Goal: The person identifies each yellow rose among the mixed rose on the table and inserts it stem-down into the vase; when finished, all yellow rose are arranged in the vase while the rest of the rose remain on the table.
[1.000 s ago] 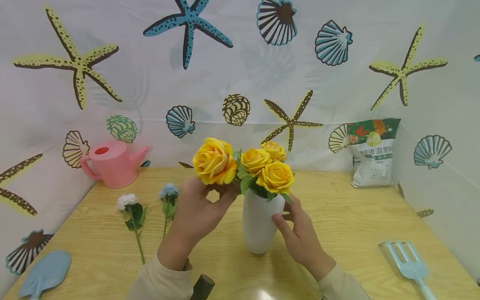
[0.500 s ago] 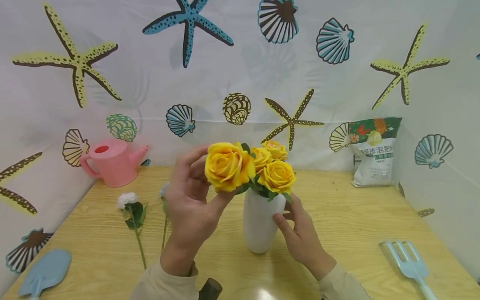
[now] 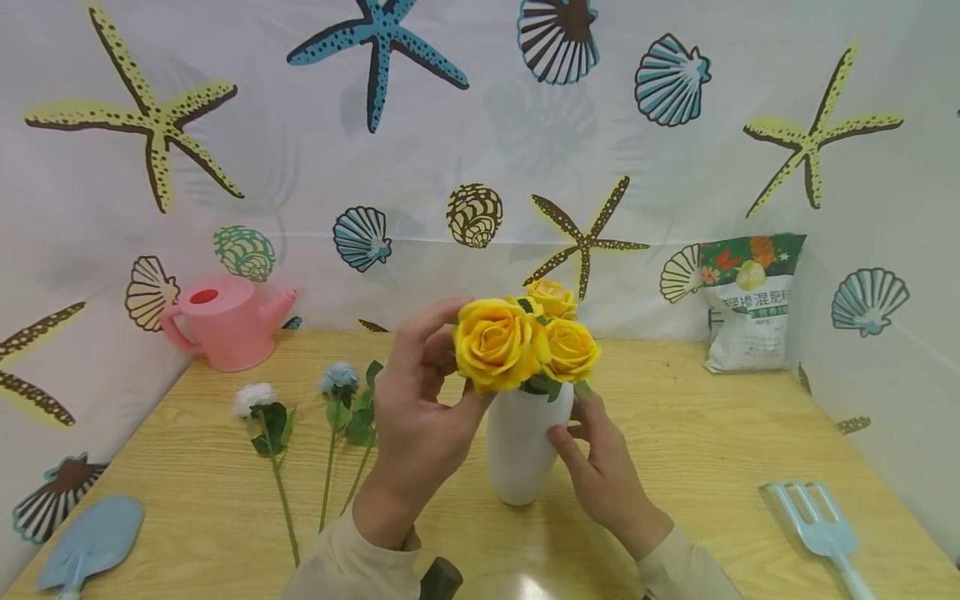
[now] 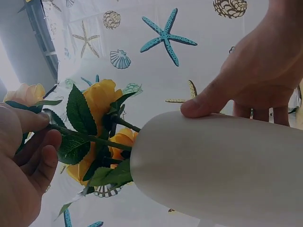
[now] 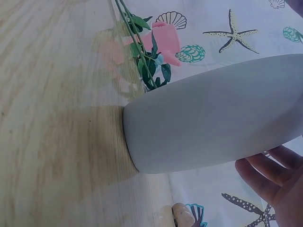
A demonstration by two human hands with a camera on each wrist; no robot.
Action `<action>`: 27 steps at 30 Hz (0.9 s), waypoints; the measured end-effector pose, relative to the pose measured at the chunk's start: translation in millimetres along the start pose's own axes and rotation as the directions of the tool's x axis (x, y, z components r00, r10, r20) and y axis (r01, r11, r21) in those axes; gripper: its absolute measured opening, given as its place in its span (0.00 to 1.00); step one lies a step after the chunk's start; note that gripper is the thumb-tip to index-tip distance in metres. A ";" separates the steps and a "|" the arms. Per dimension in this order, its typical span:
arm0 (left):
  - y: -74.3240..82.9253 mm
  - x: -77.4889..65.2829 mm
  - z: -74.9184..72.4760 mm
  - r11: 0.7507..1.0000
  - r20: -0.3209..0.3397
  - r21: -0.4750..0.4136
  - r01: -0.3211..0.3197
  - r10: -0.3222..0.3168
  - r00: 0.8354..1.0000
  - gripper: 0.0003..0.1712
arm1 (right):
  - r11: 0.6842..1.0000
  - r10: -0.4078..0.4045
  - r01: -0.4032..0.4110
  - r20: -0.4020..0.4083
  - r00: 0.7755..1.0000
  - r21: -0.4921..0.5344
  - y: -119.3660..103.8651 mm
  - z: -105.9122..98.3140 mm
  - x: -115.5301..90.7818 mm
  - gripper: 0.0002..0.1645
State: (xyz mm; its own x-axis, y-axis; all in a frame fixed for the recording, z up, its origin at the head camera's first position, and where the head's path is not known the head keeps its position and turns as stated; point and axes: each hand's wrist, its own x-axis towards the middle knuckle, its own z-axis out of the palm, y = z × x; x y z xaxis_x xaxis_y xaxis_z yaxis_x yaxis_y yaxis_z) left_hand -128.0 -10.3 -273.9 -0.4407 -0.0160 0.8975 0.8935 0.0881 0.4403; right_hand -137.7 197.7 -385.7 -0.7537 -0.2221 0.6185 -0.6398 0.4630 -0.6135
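Note:
My left hand pinches the green stem of a yellow rose between thumb and fingers, just below the bloom. In the left wrist view this stem reaches into the mouth of a white vase. Several other yellow roses stand in the vase, partly hidden behind the held one. The vase is upright on the table. On its right side my right hand holds it near the top, thumb in front and fingers behind. In the right wrist view those fingertips lie along the vase wall.
Left of the vase lie a white flower, a blue flower and another leafy stem. A pink watering can stands back left, a fertilizer bag back right. A blue trowel and hand fork lie at the sides.
My left hand has moved right with the yellow rose, bringing its bloom over the vase mouth against the other roses. My right hand and the vase stay put.

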 end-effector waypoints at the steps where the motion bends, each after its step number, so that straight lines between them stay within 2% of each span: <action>1: -0.9 -0.2 0.6 1.000 0.008 0.016 -0.003 0.003 1.000 0.36 | 1.000 0.000 0.000 0.000 1.000 0.000 -0.2 0.0 0.0 0.27; 7: -6.8 -1.5 3.5 0.991 0.036 0.131 -0.006 0.001 0.999 0.37 | 1.000 -0.008 0.008 -0.003 1.000 -0.008 0.1 0.6 -0.3 0.27; 13: -12.6 -4.6 7.1 0.979 0.040 0.202 -0.025 0.018 0.999 0.39 | 1.000 -0.005 0.005 -0.002 1.000 -0.009 1.6 1.3 -0.6 0.27; 20: -12.8 -6.8 10.5 0.968 0.070 0.250 0.011 -0.030 0.997 0.42 | 1.000 -0.030 0.030 -0.004 1.000 -0.003 3.3 1.7 -0.9 0.27; 27: -13.4 -7.5 12.3 0.959 0.106 0.280 0.050 -0.083 0.991 0.42 | 1.000 -0.008 0.008 -0.005 1.000 -0.007 2.8 1.6 -1.4 0.27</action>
State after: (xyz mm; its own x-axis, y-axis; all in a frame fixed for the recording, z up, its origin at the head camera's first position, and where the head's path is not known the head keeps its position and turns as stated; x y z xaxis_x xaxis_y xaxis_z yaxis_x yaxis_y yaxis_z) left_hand -137.7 0.9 -286.9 -0.5198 0.0821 0.8503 0.8104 0.3624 0.4604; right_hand -138.6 197.9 -389.0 -0.7478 -0.2213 0.6259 -0.6446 0.4674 -0.6050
